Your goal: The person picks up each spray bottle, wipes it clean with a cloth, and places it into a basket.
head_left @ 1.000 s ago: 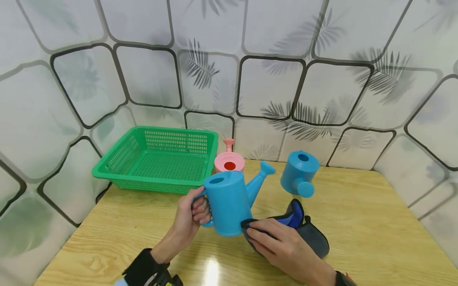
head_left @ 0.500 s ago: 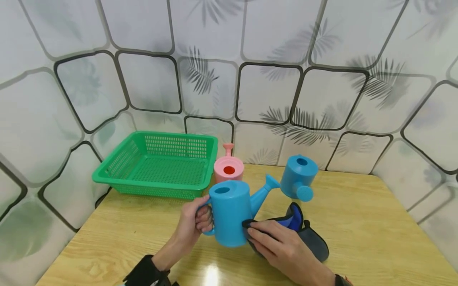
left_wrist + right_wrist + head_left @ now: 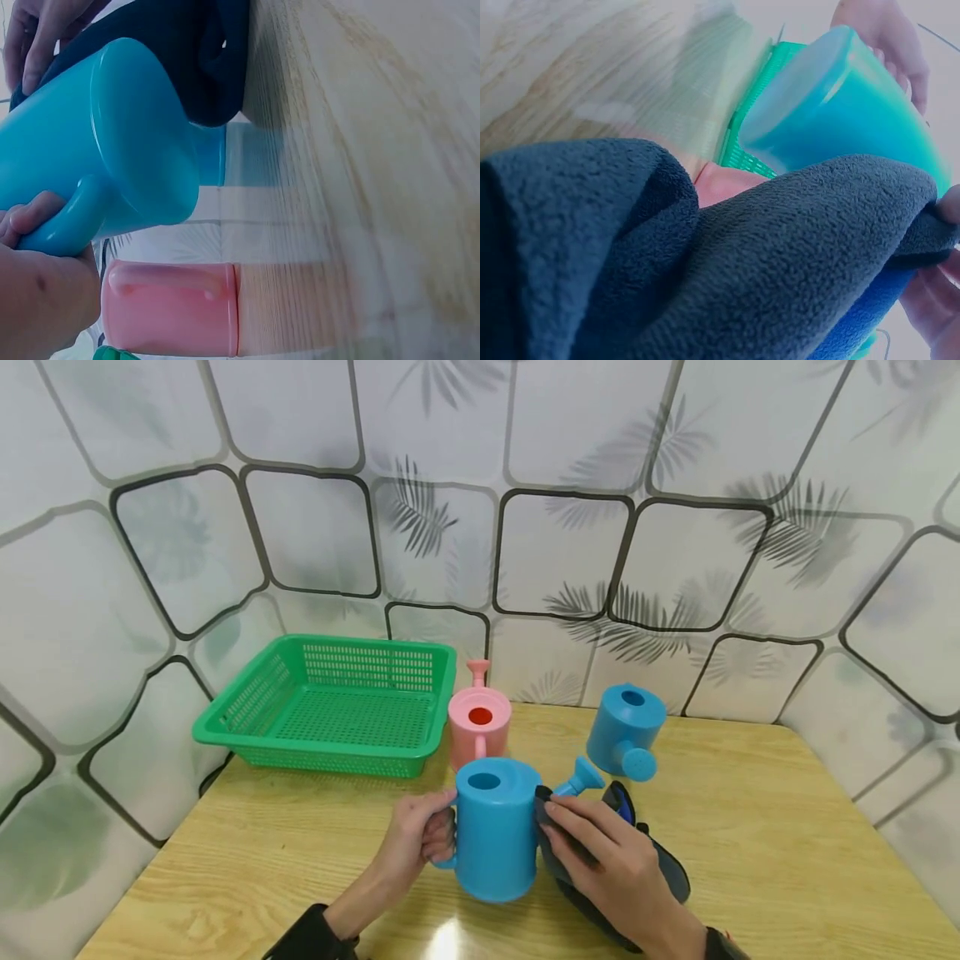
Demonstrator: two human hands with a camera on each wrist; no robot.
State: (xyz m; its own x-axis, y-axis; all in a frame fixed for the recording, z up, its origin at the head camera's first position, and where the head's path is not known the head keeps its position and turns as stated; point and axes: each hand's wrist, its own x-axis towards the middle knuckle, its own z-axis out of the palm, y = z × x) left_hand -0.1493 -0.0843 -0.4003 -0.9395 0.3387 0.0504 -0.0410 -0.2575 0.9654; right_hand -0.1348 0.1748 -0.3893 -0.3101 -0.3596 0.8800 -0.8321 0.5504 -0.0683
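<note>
A blue watering can [image 3: 497, 847] is held up near the middle of the table, its handle gripped by my left hand [image 3: 418, 833]. In the left wrist view the can's bottom [image 3: 154, 150] is off the wood and tilted. My right hand [image 3: 621, 867] pinches a dark grey towel [image 3: 802, 240] with a bright blue reverse side. The towel's edge touches the can's right side by the spout [image 3: 581, 778]. Much of the towel trails below and behind the right hand, partly hidden by it.
Behind the held can stands a pink watering can [image 3: 462, 739]. A second blue watering can [image 3: 628, 727] stands at the back right, spout facing forward. At the back left is a green plastic basket [image 3: 315, 753]. A patterned wall covering [image 3: 562, 552] surrounds the wooden table [image 3: 787, 852].
The held can has moved down and right, and its spout has swung partly behind the towel. My right hand has slid the towel higher along the can's side.
</note>
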